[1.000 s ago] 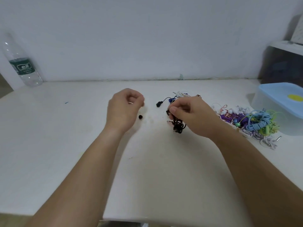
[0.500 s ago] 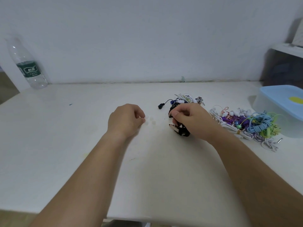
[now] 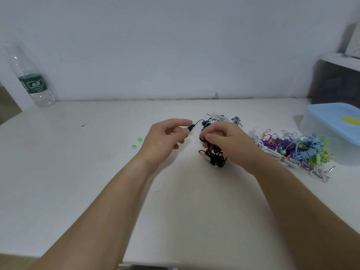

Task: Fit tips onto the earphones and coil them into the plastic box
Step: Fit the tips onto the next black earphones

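The white, matt desk (image 3: 97,172) carries, at far right, the translucent plastic box (image 3: 319,133) with its smooth pale-blue lid (image 3: 331,115) on; at far left stands a clear, ribbed plastic bottle (image 3: 33,82). Beside the box sprawls a springy heap of coloured earphone cords (image 3: 292,151). The right hand (image 3: 231,145) curls its grip round the black earphone bundle (image 3: 216,159), a loose knot of thin, rubbery cord at mid-desk. The left hand (image 3: 163,141), apart from it a second ago, has reached the bundle's small black earbud (image 3: 191,128) and pinches it between thumb and forefinger. The black tip that lay loose on the desk is gone, so fitting it is probably under way. Two tiny green, glassy blobs (image 3: 139,139) lie just beside the left hand.
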